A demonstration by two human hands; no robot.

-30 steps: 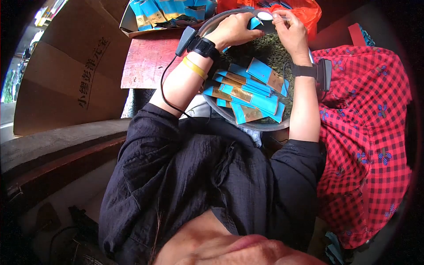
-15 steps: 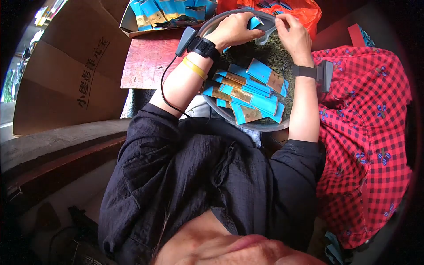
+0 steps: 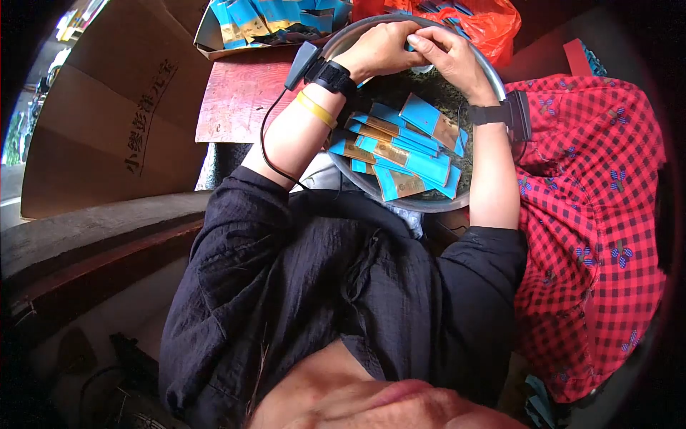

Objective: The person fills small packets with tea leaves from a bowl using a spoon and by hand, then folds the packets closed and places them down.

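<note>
A round grey basin (image 3: 487,68) holds dark dried leaves (image 3: 439,89) and a loose pile of blue and gold packets (image 3: 404,154). Over its far side my left hand (image 3: 382,48) is closed round a small blue packet, mostly hidden by the fingers. My right hand (image 3: 451,61) meets it there, its thumb and fingers closed at the packet's top; what it holds, if anything, is hidden. Just below the hands, a bit of a pale scoop (image 3: 421,69) shows over the leaves.
An open box (image 3: 209,51) of blue packets stands on a red wooden board (image 3: 239,93), beside a large cardboard sheet (image 3: 100,114). An orange-red plastic bag (image 3: 493,32) lies behind the basin. Red checked cloth (image 3: 586,214) hangs at the right.
The scoop, first at the packet's mouth in my right hand, has dropped to the leaves. My right hand has moved left onto the packet and my left hand, which has stayed nearly still.
</note>
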